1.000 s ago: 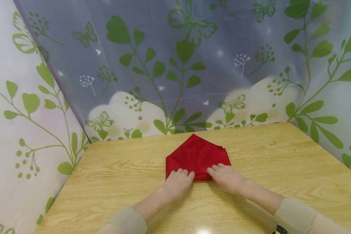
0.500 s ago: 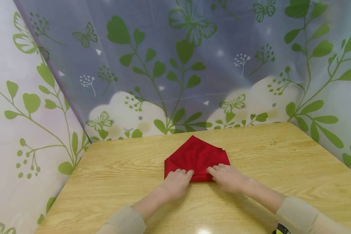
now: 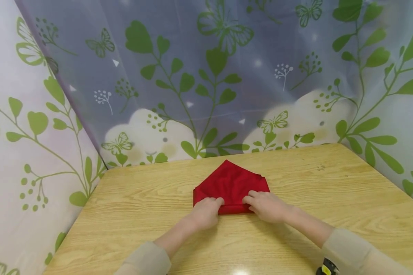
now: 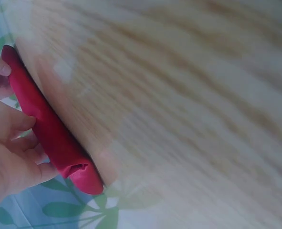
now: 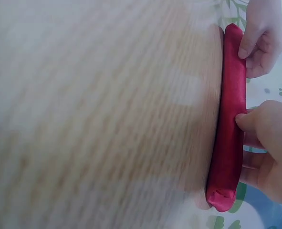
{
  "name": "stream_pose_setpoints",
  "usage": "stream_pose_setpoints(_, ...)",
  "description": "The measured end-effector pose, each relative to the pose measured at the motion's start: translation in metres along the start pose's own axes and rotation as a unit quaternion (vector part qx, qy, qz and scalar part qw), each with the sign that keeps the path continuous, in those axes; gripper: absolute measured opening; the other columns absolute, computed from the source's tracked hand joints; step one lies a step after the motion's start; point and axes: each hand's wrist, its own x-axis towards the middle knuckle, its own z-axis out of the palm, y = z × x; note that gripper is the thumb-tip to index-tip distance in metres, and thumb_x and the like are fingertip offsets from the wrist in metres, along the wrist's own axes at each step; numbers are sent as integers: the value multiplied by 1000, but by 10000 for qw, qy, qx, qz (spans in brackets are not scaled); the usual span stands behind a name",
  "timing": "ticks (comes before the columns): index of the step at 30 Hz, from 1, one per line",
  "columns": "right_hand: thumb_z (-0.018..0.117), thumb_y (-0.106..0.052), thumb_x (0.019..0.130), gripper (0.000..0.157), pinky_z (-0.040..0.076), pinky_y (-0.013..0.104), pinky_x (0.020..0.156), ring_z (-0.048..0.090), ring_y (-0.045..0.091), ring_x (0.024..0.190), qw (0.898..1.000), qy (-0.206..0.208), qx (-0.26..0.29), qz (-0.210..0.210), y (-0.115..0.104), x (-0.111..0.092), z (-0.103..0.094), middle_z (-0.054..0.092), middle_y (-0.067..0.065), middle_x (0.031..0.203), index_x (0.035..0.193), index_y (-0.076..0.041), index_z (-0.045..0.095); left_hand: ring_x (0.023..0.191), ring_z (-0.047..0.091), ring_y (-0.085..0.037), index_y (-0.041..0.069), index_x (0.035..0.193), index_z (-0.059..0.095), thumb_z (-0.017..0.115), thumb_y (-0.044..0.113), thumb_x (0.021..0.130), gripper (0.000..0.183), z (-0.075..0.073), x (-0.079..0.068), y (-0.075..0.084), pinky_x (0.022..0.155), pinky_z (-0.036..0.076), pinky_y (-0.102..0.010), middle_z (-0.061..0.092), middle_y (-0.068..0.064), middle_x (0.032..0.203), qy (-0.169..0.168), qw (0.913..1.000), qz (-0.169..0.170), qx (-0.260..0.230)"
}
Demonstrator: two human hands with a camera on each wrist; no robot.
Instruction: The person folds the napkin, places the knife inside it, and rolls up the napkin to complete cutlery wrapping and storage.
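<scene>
A red satiny cloth (image 3: pixel 228 183) lies on the table, its far end a point and its near edge turned up into a roll. My left hand (image 3: pixel 205 214) holds the left part of that roll, my right hand (image 3: pixel 265 206) the right part. In the left wrist view the roll (image 4: pixel 50 129) looks thick, with a tucked, creased end; the thumb of the left hand (image 4: pixel 12 152) presses its side while the fingers reach over it. From the right wrist, the right hand (image 5: pixel 272 148) pinches the roll (image 5: pixel 230 109) likewise, with the left hand (image 5: pixel 265 40) farther along.
The wood-grain table (image 3: pixel 141 198) extends to both sides of the cloth. Patterned curtains (image 3: pixel 179 76) with leaves and butterflies stand along its back and sides. A small black and yellow object (image 3: pixel 327 267) shows beside the right sleeve at the bottom edge.
The cloth has slid slightly toward me, and its far point sits a little lower in view. My left hand has shifted slightly left along the roll; the right hand stays almost in place.
</scene>
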Motion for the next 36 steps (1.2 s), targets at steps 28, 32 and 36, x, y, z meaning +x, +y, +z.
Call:
stream_pose_setpoints(28, 69, -3, 77, 17, 44, 29, 55, 49, 21, 69, 9893, 757, -1062, 647, -7, 7, 18, 53, 5, 81, 86, -9, 57, 76, 49, -17, 12, 80, 59, 65, 16, 80, 8, 9, 3, 1, 52, 38, -27, 51, -3, 79, 628, 9799, 319, 1867)
stream_pose_setpoints(32, 70, -4, 75, 16, 41, 29, 55, 47, 20, 69, 9863, 878, -1228, 665, -10, 5, 18, 49, 5, 78, 81, -8, 56, 79, 46, -18, 10, 82, 59, 63, 18, 81, 9, 9, 2, 3, 52, 38, -28, 48, -4, 82, 477, 9795, 382, 1922)
stream_pose_setpoints(36, 73, -14, 75, 17, 38, 32, 58, 46, 21, 73, 9869, 864, -1146, 741, -13, 4, 18, 47, 4, 78, 80, -8, 58, 78, 47, -19, 9, 82, 59, 64, 17, 81, 10, 9, 2, 3, 53, 40, -29, 49, -4, 80, 463, 9764, 390, 2073)
